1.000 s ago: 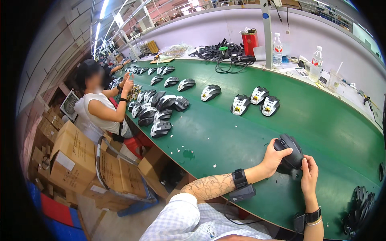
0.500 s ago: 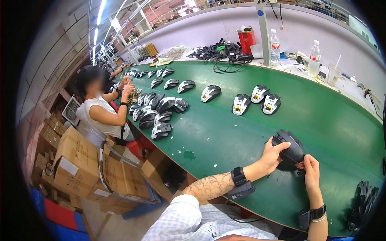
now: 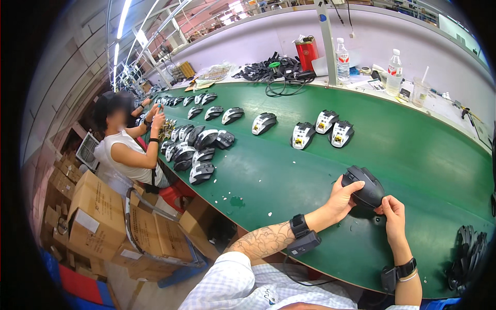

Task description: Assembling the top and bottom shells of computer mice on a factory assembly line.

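A black computer mouse (image 3: pixel 366 188) is held tilted above the green bench. My left hand (image 3: pixel 341 200) grips its left side, thumb lying over the top. At the mouse's near right edge, the fingers and thumb of my right hand (image 3: pixel 391 212) are pinched together against the shell. Whether a small part sits between those fingertips is hidden. Beyond my hands, several white-and-black mice with their rear covers off stand on the bench, among them one mouse (image 3: pixel 342 134) at the right of a group of three.
A co-worker (image 3: pixel 129 139) sits at the left beside a cluster of mice (image 3: pixel 201 173). Black plastic parts (image 3: pixel 466 258) lie at the near right. Bottles (image 3: pixel 394 73), a red tin (image 3: pixel 307 54) and cables line the back ledge. Cardboard boxes (image 3: pixel 98 217) stand on the floor at left.
The view has shifted slightly, so the bench things sit a little further left. Both hands keep their hold on the mouse, whose tilt differs slightly.
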The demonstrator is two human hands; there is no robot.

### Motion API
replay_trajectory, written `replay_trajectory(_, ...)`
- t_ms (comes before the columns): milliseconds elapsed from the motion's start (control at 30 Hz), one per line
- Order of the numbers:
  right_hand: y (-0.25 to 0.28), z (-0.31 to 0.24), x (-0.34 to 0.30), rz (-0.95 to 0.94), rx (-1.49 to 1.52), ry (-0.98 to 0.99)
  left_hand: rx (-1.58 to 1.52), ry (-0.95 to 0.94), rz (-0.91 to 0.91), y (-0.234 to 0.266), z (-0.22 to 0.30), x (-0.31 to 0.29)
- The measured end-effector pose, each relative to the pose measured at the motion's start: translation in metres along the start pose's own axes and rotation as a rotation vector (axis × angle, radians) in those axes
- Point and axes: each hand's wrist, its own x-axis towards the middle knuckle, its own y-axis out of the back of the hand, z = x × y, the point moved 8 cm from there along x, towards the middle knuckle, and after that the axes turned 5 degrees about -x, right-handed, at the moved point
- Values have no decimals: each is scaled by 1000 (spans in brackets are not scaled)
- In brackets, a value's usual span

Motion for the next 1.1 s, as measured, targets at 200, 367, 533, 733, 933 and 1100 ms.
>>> replay_trajectory(200,-1,-2,-2,21,19,-10,17,-7,-20,1,1,1)
replay_trajectory(367,-2,1,-1,36,40,-18,19,-10,0,1,2,1)
replay_trajectory(533,0,-6,-2,45,32,3,-7,-5,-22,-4,2,0)
replay_trajectory(733,-3,0,-6,94,-13,1,-29,21,-2,5,-6,-1)
replay_trajectory(933,0,3,-5,105,36,2,-23,19,12,5,-8,1)
replay_trajectory(1100,-6,-8,-4,93,16,-1,0,-12,-8,2,3,0)
